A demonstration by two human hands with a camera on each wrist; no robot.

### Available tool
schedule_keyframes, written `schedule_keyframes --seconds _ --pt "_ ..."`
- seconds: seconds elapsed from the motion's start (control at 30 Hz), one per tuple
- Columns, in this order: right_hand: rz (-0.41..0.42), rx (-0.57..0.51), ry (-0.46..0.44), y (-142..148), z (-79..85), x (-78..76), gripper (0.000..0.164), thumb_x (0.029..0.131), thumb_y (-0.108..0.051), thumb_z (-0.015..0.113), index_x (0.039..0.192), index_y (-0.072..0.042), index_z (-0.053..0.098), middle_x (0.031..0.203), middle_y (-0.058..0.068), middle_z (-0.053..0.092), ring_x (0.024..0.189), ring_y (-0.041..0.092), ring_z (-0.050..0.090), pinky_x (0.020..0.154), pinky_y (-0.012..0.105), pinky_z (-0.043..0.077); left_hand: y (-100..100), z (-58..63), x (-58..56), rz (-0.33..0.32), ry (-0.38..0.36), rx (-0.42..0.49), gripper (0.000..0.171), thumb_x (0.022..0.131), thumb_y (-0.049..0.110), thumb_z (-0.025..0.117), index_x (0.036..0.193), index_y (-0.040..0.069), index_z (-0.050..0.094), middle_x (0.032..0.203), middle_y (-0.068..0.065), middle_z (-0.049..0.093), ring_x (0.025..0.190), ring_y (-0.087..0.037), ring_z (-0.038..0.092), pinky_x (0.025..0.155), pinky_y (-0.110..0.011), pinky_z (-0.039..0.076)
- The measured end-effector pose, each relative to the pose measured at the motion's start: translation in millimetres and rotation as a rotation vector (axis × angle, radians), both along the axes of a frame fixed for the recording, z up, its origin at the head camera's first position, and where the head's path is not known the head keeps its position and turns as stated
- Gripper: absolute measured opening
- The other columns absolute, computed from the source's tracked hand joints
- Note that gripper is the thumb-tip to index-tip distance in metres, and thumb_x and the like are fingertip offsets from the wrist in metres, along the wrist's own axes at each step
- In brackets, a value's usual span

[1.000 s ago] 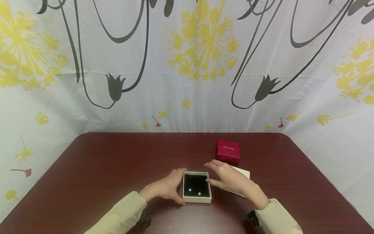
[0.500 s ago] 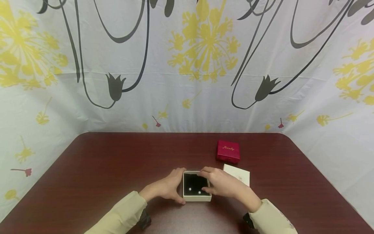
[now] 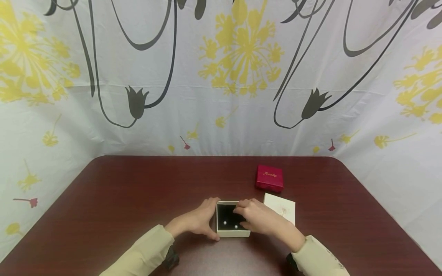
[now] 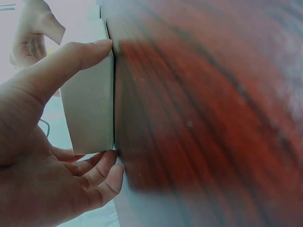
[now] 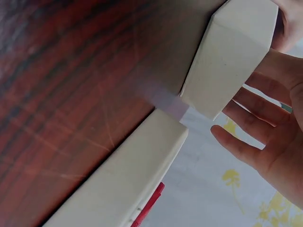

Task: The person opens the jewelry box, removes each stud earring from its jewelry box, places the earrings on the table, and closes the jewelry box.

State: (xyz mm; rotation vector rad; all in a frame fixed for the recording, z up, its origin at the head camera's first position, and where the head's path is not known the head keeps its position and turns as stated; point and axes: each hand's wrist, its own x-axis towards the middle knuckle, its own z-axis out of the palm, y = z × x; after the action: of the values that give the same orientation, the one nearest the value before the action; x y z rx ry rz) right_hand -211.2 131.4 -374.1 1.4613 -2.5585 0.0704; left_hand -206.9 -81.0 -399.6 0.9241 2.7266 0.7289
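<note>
Head: left hand (image 3: 198,220) grips the cream jewelry box (image 3: 233,234) on the table (image 3: 155,188) from nine o'clock; right hand (image 3: 260,217) covers its three-o'clock side, grip unclear. Left wrist: thumb (image 4: 78,57) touches box wall. Right wrist: lid (image 5: 120,172) lies at seven o'clock from box.

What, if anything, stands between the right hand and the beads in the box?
Nothing visible. The right hand is over the white box, whose white beads show uncovered on its black lining. The white lid lies off to the right; the red box stands farther back.
</note>
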Motion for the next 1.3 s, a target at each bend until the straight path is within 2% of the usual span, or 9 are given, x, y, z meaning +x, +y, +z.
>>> schedule_keyframes --seconds 0.2,0.6,1.1,1.3 --pt "0.017 0.005 0.074 -3.5 -0.2 2.0 0.015 0.069 -0.01 0.07 0.084 -0.006 0.067 0.08 0.001 0.059 0.073 0.013 0.058 0.07 0.03 0.048 0.6 0.4 -0.6 -0.006 0.016 0.006 0.097 0.055 0.025 0.083 0.127 -0.009 0.027 0.118 -0.015 0.04 0.111 -0.027 0.037 0.094 -0.039 0.036" --pt "0.03 -0.022 0.132 -7.2 -4.2 4.7 0.005 0.068 -0.008 0.067 0.072 -0.011 0.066 0.07 -0.003 0.051 0.064 0.011 0.053 0.06 0.026 0.043 1.2 0.5 -0.9 -0.005 0.017 0.006 0.097 0.056 0.025 0.082 0.128 -0.009 0.026 0.119 -0.015 0.04 0.112 -0.027 0.037 0.095 -0.039 0.035" --pt "0.022 -0.01 0.157 -9.7 -4.7 9.1 0.004 0.069 -0.009 0.067 0.071 -0.012 0.065 0.065 -0.004 0.047 0.058 0.01 0.046 0.054 0.023 0.036 0.2 0.2 -0.5 -0.013 -0.009 0.008 0.097 0.057 0.027 0.082 0.129 -0.007 0.026 0.12 -0.013 0.039 0.113 -0.026 0.036 0.096 -0.039 0.034" --pt "0.023 -0.015 0.1 -9.4 -3.8 9.2 0.004 0.07 -0.011 0.066 0.074 -0.013 0.066 0.068 -0.005 0.05 0.059 0.009 0.049 0.056 0.024 0.041 0.7 0.7 -0.4 -0.016 -0.005 0.009 0.097 0.057 0.025 0.082 0.128 -0.008 0.026 0.119 -0.014 0.039 0.113 -0.027 0.036 0.095 -0.04 0.034"
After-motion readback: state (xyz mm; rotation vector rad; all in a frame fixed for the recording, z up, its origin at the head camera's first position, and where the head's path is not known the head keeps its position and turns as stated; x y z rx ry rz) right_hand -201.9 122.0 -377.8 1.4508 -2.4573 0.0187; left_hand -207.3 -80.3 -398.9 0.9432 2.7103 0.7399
